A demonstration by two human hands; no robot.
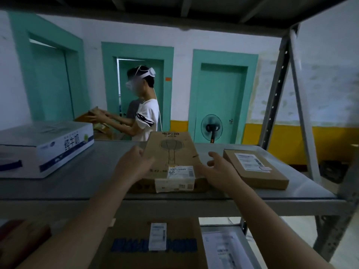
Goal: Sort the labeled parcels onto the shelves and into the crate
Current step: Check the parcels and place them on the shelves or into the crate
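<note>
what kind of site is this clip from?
Likely a small parcel-sorting storeroom or warehouse: grey metal shelving holding labeled cardboard parcels, and a second person behind it handling boxes. Both hands, left hand and right hand, are at the middle parcel.

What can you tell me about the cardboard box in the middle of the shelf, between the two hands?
The cardboard box is brown, flat and long, and lies flat on the grey metal shelf, one short end toward the camera. A line drawing of a standing fan is printed on top. A white shipping label wraps over its near edge. The left hand holds its left side; the right hand lies open at its right edge. It seems undamaged.
</note>
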